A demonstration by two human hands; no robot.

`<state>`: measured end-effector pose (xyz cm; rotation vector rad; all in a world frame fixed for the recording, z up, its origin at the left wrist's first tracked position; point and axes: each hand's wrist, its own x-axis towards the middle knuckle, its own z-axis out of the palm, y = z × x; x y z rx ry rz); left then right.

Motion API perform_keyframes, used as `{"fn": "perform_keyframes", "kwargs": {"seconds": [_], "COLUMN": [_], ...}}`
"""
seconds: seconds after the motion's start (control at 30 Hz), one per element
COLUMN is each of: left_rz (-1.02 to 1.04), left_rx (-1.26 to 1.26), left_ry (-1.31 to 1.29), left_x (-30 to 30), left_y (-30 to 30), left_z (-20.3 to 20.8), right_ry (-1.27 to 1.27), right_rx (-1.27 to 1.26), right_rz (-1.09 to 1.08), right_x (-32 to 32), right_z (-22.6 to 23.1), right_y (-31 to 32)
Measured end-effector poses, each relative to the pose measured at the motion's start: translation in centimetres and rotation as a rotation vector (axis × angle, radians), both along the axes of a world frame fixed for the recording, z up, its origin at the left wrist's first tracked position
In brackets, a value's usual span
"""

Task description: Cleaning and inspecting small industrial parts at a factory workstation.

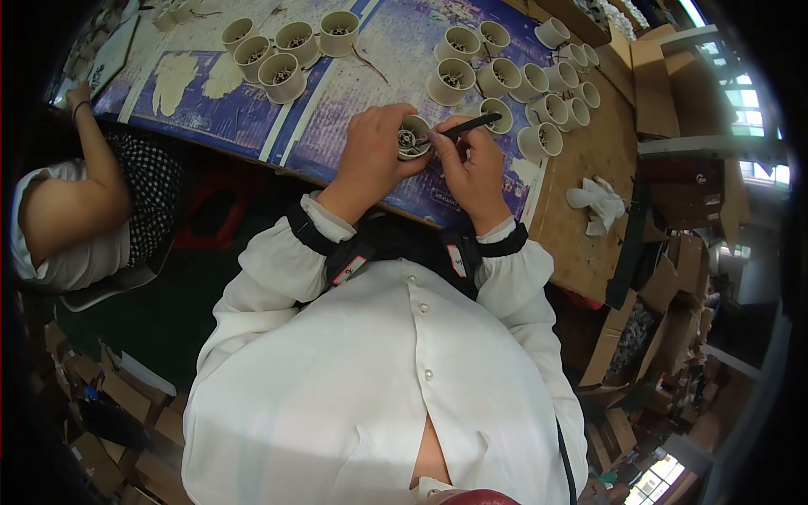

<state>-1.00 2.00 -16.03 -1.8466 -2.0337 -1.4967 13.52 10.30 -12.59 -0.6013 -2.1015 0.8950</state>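
Left hand (370, 156) curls around the side of a small white cup (415, 121) at the upper centre of the frame, while the right hand (471, 168) pinches a slim black pen-shaped tool (468, 126) angled toward its rim. Pressing too hard sideways could make the tool slip off the round part (408, 139) inside, or tip the cup if the left grip loosens. The tool's rear end overlaps a neighbouring cup (505, 127) in view; a wide swing might knock it across the worktop (362, 93), spilling its contents.
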Motion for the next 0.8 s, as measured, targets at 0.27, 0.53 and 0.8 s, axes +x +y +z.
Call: {"fn": "perform_keyframes", "kwargs": {"seconds": [0.27,0.53,0.8], "left_rz": [-0.003,0.007,-0.010], "left_rx": [-0.006,0.016,0.028], "left_ry": [-0.007,0.013,0.039], "left_x": [-0.01,0.03,0.14], "left_y": [-0.01,0.00,-0.12], "left_z": [0.10,-0.06,0.09], "right_ry": [-0.016,-0.005,-0.041], "right_rx": [-0.008,0.254,0.033], "right_rz": [0.007,0.050,-0.003], "right_x": [-0.02,-0.52,0.35], "right_z": [0.08,-0.41,-0.02], "right_y": [0.01,0.01,-0.19]}}
